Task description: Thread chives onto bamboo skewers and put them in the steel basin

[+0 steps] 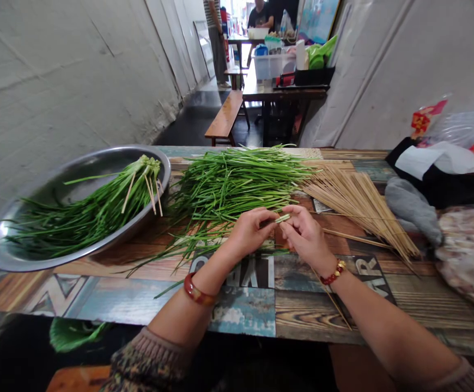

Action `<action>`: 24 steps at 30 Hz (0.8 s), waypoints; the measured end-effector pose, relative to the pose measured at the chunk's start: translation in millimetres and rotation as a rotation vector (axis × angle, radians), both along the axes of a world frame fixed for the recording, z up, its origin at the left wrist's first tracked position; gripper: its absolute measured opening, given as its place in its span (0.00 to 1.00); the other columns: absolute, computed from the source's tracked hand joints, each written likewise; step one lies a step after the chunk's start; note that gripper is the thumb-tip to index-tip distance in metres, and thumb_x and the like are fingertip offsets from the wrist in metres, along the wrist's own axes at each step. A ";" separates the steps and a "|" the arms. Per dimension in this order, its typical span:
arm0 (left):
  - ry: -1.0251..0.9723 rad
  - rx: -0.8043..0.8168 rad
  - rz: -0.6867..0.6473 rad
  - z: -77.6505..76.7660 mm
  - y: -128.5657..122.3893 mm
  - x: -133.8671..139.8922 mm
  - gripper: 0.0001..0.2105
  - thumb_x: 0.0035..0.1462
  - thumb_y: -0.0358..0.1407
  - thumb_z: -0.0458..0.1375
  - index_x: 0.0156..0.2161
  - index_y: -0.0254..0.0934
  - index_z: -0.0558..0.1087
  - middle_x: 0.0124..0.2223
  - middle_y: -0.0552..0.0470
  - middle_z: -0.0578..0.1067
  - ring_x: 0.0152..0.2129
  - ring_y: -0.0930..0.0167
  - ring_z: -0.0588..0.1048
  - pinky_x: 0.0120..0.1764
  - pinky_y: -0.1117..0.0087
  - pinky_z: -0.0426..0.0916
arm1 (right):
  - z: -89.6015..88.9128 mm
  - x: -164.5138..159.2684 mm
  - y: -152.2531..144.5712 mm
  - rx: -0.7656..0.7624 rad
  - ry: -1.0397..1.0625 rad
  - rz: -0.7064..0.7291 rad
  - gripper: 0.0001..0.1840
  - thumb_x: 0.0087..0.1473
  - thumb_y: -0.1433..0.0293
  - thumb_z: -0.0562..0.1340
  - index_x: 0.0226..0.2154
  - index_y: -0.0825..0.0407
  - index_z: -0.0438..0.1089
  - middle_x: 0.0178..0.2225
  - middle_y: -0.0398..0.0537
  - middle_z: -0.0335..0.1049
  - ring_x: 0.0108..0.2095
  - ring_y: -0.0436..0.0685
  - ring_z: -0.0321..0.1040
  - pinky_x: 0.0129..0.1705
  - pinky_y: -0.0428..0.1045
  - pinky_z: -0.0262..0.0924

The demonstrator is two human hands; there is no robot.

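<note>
My left hand point(250, 231) is closed around a few garlic chives, whose pale cut ends point(283, 218) show between my two hands. Opposite it, the fingers of my right hand point(307, 235) are pinched at those ends. A thin bamboo skewer point(332, 298) slants out from under my right palm toward the table's front edge; its upper part is hidden by the hand. Just beyond my hands lies a broad heap of green chives point(241, 179). Many loose bamboo skewers point(355, 204) are fanned out to the right of it.
At left, a steel basin point(110, 152) holds skewered chives point(110, 218). A grey cloth-like bundle point(411, 207) and a bulging clear bag point(472, 253) sit at right. Behind the patterned table point(241, 310) are a bench point(225, 115), another table with a plastic bin point(273, 65), and two people.
</note>
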State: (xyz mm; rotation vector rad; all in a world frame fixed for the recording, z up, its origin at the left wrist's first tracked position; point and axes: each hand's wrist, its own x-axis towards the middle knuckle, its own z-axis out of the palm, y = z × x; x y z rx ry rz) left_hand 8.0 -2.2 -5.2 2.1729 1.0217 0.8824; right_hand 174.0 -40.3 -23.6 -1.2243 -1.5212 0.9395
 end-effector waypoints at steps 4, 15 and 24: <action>0.039 0.076 0.094 -1.0 0.7 -0.6 0.05 0.57 0.31 0.56 0.34 0.35 0.76 0.31 0.51 0.74 0.28 0.73 0.72 0.32 0.73 0.63 | 1.4 -0.6 -1.6 0.031 -0.063 0.025 0.14 0.57 0.68 0.57 0.47 0.52 0.60 0.21 0.35 0.64 0.17 0.47 0.60 0.21 0.43 0.56; 0.027 -0.057 0.060 -1.9 -1.5 1.5 0.06 0.57 0.33 0.56 0.32 0.34 0.74 0.30 0.53 0.76 0.27 0.74 0.72 0.32 0.74 0.63 | -0.8 -1.6 -1.7 -0.045 -0.060 0.030 0.11 0.58 0.65 0.55 0.43 0.51 0.59 0.21 0.37 0.65 0.16 0.46 0.60 0.20 0.43 0.55; 0.046 -0.100 0.055 -7.1 -4.1 5.7 0.06 0.55 0.31 0.57 0.30 0.34 0.76 0.28 0.53 0.77 0.26 0.74 0.72 0.30 0.76 0.62 | -8.6 -3.6 0.3 -0.098 -0.045 -0.034 0.10 0.59 0.62 0.54 0.34 0.51 0.61 0.17 0.36 0.62 0.14 0.46 0.58 0.18 0.42 0.52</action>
